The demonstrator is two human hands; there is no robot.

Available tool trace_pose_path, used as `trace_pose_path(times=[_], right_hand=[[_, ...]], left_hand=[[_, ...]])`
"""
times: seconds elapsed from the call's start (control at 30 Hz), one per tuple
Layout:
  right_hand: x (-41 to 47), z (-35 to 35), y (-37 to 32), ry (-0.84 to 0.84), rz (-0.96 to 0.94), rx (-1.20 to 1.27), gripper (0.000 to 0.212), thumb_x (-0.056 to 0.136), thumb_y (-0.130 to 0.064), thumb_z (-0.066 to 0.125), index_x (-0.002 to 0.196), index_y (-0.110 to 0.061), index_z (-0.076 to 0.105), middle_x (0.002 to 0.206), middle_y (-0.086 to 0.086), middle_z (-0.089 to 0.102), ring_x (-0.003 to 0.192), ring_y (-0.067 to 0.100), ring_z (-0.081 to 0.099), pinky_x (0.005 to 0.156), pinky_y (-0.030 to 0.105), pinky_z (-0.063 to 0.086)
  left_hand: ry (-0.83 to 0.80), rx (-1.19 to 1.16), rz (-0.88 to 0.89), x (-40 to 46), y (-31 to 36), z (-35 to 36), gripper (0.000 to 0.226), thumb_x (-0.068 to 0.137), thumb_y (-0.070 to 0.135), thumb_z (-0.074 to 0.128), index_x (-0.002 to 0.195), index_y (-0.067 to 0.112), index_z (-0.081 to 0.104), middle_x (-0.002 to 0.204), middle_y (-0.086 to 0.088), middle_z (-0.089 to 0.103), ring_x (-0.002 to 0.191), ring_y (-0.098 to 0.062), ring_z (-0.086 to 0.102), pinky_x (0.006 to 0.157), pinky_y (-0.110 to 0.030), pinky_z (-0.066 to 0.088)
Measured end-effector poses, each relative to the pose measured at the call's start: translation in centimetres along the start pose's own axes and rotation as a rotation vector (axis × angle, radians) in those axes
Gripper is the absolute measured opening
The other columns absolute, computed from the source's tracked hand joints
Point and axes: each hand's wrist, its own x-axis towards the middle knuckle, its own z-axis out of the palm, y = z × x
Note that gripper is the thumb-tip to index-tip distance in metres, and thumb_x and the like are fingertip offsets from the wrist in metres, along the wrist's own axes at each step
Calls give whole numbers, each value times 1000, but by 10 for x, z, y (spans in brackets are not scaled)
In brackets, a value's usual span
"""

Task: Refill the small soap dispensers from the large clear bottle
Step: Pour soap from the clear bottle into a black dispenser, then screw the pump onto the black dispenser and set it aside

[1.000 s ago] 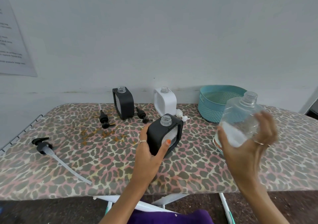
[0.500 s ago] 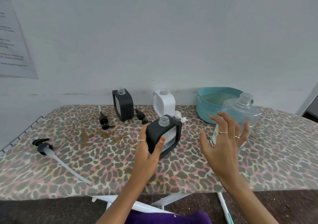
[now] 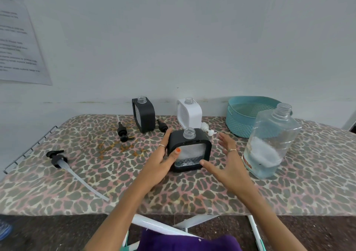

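A black square soap dispenser (image 3: 192, 150) with an open neck stands near the middle of the board, with liquid and foam behind its clear window. My left hand (image 3: 161, 162) grips its left side, thumb on the front. My right hand (image 3: 229, 160) hovers open just right of it, thumb close to its lower right corner. The large clear bottle (image 3: 269, 144) stands uncapped on the right, partly filled. Behind stand a second black dispenser (image 3: 144, 115) and a white dispenser (image 3: 189, 115), both uncapped.
Two small black pump heads (image 3: 123, 133) (image 3: 162, 127) and a white pump (image 3: 207, 130) lie near the rear dispensers. A long black pump with tube (image 3: 59, 159) lies at the left. A teal basket (image 3: 248, 115) stands at the back right. The leopard-print board (image 3: 96, 173) ends at a wall.
My right hand set the large bottle down on the board, let go of it and moved left toward the black dispenser. My left hand kept its grip on that dispenser.
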Motion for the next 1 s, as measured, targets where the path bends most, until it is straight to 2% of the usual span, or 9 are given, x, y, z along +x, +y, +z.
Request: trace_pose_path(times=[0.13,0.17,0.2,0.23,0.43,0.6,0.67,0.83,1.0], right_hand=[[14,8,0,-113,61,147,86,73,-43,76,141,-40,23,137,-22,40,125,-9,40,107,19,34],[18,11,0,-131,68,183,80,76,-37,75,138,-41,26,132,-26,43,121,-13,43,105,17,37],[21,13,1,-136,78,221,72,79,-30,75,134,-41,30,128,-27,47,117,-14,47,104,19,40],[23,16,1,-132,82,258,66,80,-24,74,130,-41,34,124,-25,51,114,-11,51,102,23,43],[22,23,7,-68,90,321,61,79,-14,74,126,-35,41,114,-19,57,103,-8,59,89,16,49],[13,29,4,38,79,300,62,74,-17,79,124,-26,44,106,-14,60,89,-10,61,71,9,49],[9,30,3,64,37,241,59,74,-23,80,121,-26,45,106,-19,58,91,-13,58,72,6,47],[5,30,4,71,6,185,54,73,-29,79,116,-30,46,106,-19,59,95,-9,58,75,11,46],[4,30,2,63,0,194,52,74,-29,79,116,-28,48,105,-16,61,93,-7,59,74,8,47]], left_hand=[[-68,181,-17,7,4,-14,73,84,72,36,145,51,1,107,7,40,107,-18,55,98,-39,41],[-76,217,-30,8,6,-15,70,88,64,37,146,47,1,137,-2,20,114,-20,54,99,-38,40],[-90,241,-32,8,9,-17,70,89,58,36,147,44,1,142,-2,44,123,-18,49,101,-34,38],[-98,266,-15,9,10,-20,72,87,58,37,148,43,2,150,6,33,129,-18,44,102,-31,38],[-14,395,-76,9,19,-54,76,81,63,38,148,36,17,155,9,22,138,-15,29,107,-35,29],[229,668,-79,26,-15,-108,35,99,21,43,134,22,50,127,-7,59,85,-18,63,72,-20,45],[214,821,-125,31,-30,-132,47,92,-2,47,132,22,52,127,-12,57,75,-18,60,60,-18,43],[54,1221,-126,43,-48,-158,84,79,-18,47,144,34,32,156,-4,21,138,-30,30,105,-43,39],[-120,1393,-57,56,-54,-153,75,89,-4,52,146,37,25,159,1,4,145,-26,11,115,-47,17]])
